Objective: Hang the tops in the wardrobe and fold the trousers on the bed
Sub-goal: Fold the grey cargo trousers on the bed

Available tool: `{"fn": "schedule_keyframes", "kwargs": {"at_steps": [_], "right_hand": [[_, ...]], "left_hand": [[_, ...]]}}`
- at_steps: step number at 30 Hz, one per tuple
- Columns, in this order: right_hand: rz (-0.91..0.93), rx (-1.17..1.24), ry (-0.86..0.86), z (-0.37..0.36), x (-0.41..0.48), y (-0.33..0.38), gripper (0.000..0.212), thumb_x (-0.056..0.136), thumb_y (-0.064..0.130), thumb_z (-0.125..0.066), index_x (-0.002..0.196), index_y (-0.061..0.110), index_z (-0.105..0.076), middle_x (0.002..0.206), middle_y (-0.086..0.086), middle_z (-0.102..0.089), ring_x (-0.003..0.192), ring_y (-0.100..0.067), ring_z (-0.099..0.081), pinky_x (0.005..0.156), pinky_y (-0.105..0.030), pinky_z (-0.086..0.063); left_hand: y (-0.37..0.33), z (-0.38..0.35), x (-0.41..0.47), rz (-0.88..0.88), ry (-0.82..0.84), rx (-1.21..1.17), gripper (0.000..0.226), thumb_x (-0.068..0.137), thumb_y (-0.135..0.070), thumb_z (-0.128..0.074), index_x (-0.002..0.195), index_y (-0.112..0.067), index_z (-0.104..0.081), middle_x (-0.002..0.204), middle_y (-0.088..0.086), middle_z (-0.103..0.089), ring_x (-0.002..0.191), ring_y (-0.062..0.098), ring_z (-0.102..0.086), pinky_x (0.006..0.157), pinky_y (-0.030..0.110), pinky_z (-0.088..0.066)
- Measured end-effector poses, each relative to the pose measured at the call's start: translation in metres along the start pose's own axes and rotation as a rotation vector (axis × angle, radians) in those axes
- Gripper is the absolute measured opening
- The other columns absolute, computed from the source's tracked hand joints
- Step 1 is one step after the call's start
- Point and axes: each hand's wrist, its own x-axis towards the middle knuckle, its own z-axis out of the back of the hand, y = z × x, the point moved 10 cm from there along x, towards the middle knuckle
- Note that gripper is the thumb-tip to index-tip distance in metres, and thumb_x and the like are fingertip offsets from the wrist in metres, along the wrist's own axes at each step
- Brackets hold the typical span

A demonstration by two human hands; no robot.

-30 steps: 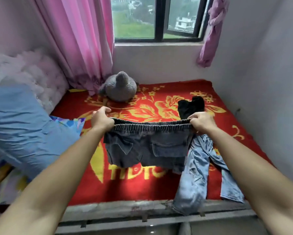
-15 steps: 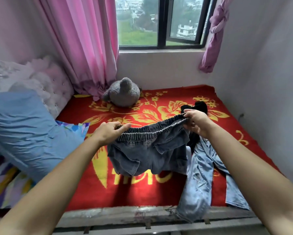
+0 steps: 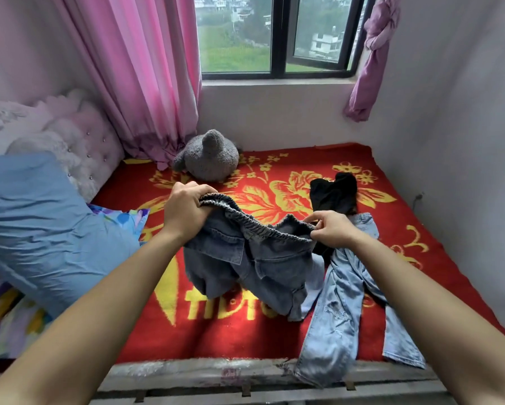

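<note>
Head view, Fig. 1. Pupil: Holding what, and how?

Tutor: Holding up the dark grey denim trousers (image 3: pixel 263 264) by the gathered elastic waistband (image 3: pixel 263 229), over the middle of the bed (image 3: pixel 216 372). Curling the left hand (image 3: pixel 187 213) into a fist round one bunched end of that band. Pinching the other end between thumb and bent fingers of the right hand (image 3: pixel 333 230). Letting the band sag between the two grips, showing a stitched patch pocket below it, and leaving the crumpled legs drooping toward the blanket.

Pupil: Bearing what else on the bed?

Tutor: Carrying a thick red blanket (image 3: pixel 230 340) patterned with yellow flowers and lettering. On it, just beside the held pair, carrying light blue jeans (image 3: pixel 336 311), faded and scuffed, sprawling with one leg trailing over the near bed edge. Also carrying a black garment (image 3: pixel 333 194), soft and heaped, beyond the right hand. Seating a rounded, fuzzy grey plush toy (image 3: pixel 210 157) near the far wall under the window. Keeping a smooth blue pillow (image 3: pixel 40 229) at the left, in front of a pale, tufted and buttoned headboard (image 3: pixel 90 147).

Pupil: Framing all this with what?

Tutor: Showing a pleated pink curtain (image 3: pixel 146 68) hanging left of the dark-framed window (image 3: pixel 277 33), and a knotted mauve curtain (image 3: pixel 371 59) hanging at its right.
</note>
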Motion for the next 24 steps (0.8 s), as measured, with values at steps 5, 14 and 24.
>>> {"fn": "schedule_keyframes", "kwargs": {"at_steps": [5, 14, 24], "right_hand": [[0.111, -0.013, 0.014, -0.013, 0.004, 0.027, 0.085, 0.085, 0.081, -0.043, 0.153, 0.032, -0.032, 0.155, -0.005, -0.035, 0.144, -0.025, -0.03, 0.117, -0.048, -0.026], [0.126, 0.316, 0.64, -0.08, -0.008, 0.047, 0.048, 0.083, 0.062, -0.069, 0.113, 0.025, -0.072, 0.084, 0.012, -0.066, 0.081, -0.009, -0.065, 0.08, -0.03, -0.055], [0.118, 0.328, 0.372, -0.074, 0.026, 0.054, 0.101, 0.081, 0.079, -0.054, 0.157, 0.021, -0.022, 0.152, -0.001, -0.042, 0.133, -0.016, -0.046, 0.108, -0.034, -0.041]], "left_hand": [[-0.032, -0.01, 0.021, -0.051, -0.014, -0.026, 0.024, 0.076, -0.008, -0.071, 0.095, -0.021, -0.076, 0.081, 0.003, -0.063, 0.086, 0.029, -0.05, 0.078, 0.032, -0.036], [-0.026, -0.022, 0.044, 0.079, -0.05, -0.238, 0.042, 0.065, 0.009, -0.061, 0.077, -0.031, -0.07, 0.09, -0.002, -0.066, 0.091, 0.017, -0.06, 0.089, 0.03, -0.047], [-0.012, -0.031, 0.059, 0.154, -0.057, -0.11, 0.031, 0.067, -0.004, -0.069, 0.074, -0.033, -0.07, 0.081, -0.006, -0.061, 0.075, 0.012, -0.059, 0.069, 0.019, -0.042]]}}
